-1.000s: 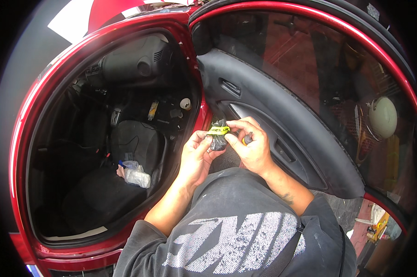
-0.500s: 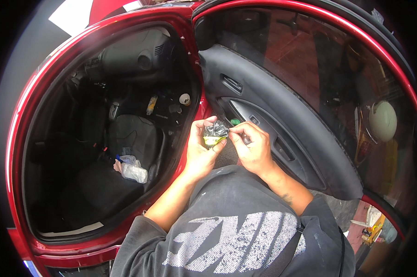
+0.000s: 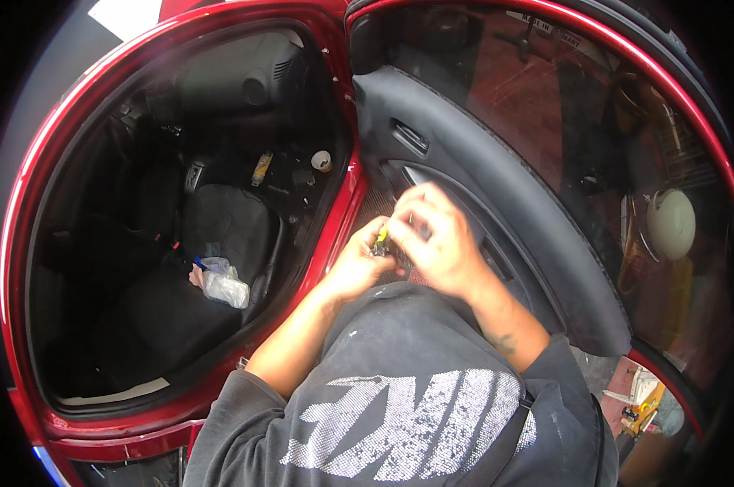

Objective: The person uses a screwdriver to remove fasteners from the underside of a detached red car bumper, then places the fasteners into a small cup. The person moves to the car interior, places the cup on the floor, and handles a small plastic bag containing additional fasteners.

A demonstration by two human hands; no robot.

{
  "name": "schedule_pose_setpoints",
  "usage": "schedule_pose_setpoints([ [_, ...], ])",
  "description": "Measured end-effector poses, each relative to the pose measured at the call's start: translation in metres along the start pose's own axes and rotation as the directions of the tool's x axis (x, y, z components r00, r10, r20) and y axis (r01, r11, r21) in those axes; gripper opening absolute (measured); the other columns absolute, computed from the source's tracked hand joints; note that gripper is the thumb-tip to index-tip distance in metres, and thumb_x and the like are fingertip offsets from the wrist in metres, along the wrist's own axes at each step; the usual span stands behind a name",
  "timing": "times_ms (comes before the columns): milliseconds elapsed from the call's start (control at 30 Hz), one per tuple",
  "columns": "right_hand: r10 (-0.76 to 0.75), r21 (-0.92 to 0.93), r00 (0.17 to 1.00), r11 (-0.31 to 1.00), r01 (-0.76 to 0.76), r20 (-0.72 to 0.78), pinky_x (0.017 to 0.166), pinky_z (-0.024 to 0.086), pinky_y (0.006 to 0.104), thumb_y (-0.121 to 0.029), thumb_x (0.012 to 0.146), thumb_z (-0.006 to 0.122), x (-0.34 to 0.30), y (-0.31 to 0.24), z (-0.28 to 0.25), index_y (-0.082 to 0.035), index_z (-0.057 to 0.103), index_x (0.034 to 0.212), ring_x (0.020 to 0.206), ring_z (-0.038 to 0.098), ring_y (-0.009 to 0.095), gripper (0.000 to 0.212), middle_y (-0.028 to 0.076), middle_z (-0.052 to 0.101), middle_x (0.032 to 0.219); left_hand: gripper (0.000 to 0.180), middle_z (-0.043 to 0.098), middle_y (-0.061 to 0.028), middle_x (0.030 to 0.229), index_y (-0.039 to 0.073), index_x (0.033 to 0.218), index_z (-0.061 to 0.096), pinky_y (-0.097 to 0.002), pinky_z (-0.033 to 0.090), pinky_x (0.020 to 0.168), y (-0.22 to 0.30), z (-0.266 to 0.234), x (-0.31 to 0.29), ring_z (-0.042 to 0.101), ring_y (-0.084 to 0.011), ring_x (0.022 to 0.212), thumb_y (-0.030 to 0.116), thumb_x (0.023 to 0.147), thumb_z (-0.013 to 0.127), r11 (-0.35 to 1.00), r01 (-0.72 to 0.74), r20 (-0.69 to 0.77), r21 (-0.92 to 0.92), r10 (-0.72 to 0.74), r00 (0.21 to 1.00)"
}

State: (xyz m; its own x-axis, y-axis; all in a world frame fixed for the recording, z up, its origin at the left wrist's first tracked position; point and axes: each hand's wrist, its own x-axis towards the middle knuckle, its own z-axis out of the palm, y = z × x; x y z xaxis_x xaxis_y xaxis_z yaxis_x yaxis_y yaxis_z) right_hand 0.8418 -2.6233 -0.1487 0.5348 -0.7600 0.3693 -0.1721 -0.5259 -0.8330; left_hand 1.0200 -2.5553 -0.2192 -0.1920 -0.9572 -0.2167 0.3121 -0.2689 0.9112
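Observation:
In front of my belly, between the open door and the car's sill, my left hand point(image 3: 357, 261) grips a small crumpled bundle point(image 3: 381, 238) of black plastic with a yellow-green part. My right hand point(image 3: 438, 239) is bent over it from the right, thumb and fingers closed against the yellow-green part. Motion blurs those fingers, and together the hands cover most of the bundle. Both hands are nearest the dark grey door panel point(image 3: 464, 122) with its inner handle point(image 3: 410, 138).
Left of me is a red car's door opening point(image 3: 334, 235). Inside stand a black seat point(image 3: 229, 223) with a clear plastic bag point(image 3: 224, 288) on it, a yellow bottle point(image 3: 261, 168) and a white cup point(image 3: 321, 161). Through the door glass a pale helmet-like dome point(image 3: 671, 223) shows.
The bundle has turned in my left hand, and its yellow-green part now faces up. My right hand has moved left and over it, from pinching the black plastic's edge.

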Motion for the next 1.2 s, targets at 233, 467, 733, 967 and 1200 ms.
schedule_pose_setpoints([
  [233,0.421,0.258,0.906,0.872,-0.415,0.033,0.073,0.055,0.0337,-0.022,0.102,0.070,0.008,0.042,0.004,0.000,0.070,0.105,0.080,0.066,0.012,0.022,0.006,0.072,0.088,0.053,0.075,-0.0106,0.112,0.000,0.134,0.064,-0.0362,0.064,0.090,0.004,0.003,-0.005,0.076,-0.0217,0.101,-0.017,0.084,0.064,0.997,0.071,0.124,-0.028,-0.067,0.990],
  [467,0.197,0.008,0.964,0.980,-0.199,-0.181,0.079,0.057,0.0354,-0.025,0.093,0.082,-0.004,0.048,0.000,-0.006,0.076,0.108,0.089,0.070,0.018,0.025,0.008,0.070,0.096,0.054,0.071,-0.0109,0.120,0.002,0.145,0.053,-0.0344,0.064,0.084,-0.010,0.011,-0.009,0.075,-0.0203,0.098,-0.010,0.094,0.066,0.954,0.092,-0.114,-0.286,-0.130,0.985],
  [733,0.257,0.092,0.966,0.961,-0.260,0.038,0.066,0.053,0.0307,-0.020,0.097,0.076,-0.022,0.051,0.007,-0.004,0.072,0.097,0.074,0.067,0.017,0.015,0.004,0.067,0.085,0.059,0.072,-0.0135,0.117,0.000,0.150,0.050,-0.0327,0.061,0.084,0.004,-0.005,-0.007,0.075,-0.0238,0.100,-0.011,0.093,0.058,0.947,0.062,-0.093,-0.315,-0.095,0.991],
  [967,0.482,0.591,0.859,0.647,-0.482,0.173,0.059,0.045,0.0208,-0.011,0.102,0.068,-0.022,0.041,-0.004,-0.004,0.066,0.091,0.064,0.055,0.003,0.013,-0.004,0.061,0.080,0.045,0.068,-0.0173,0.125,0.004,0.139,0.049,-0.0373,0.063,0.089,-0.004,-0.019,-0.002,0.074,-0.0281,0.107,-0.004,0.096,0.061,0.899,-0.049,-0.144,-0.434,-0.016,0.989],
  [1200,0.273,0.292,0.955,0.909,-0.296,0.117,0.068,0.051,0.0225,-0.002,0.091,0.078,-0.037,0.047,0.011,-0.003,0.066,0.103,0.076,0.061,0.005,0.017,0.000,0.067,0.087,0.039,0.064,-0.0087,0.121,0.007,0.131,0.055,-0.0356,0.064,0.091,-0.002,0.007,0.001,0.068,-0.0180,0.108,0.003,0.098,0.074,0.957,-0.084,-0.220,-0.277,0.021,0.975],
])
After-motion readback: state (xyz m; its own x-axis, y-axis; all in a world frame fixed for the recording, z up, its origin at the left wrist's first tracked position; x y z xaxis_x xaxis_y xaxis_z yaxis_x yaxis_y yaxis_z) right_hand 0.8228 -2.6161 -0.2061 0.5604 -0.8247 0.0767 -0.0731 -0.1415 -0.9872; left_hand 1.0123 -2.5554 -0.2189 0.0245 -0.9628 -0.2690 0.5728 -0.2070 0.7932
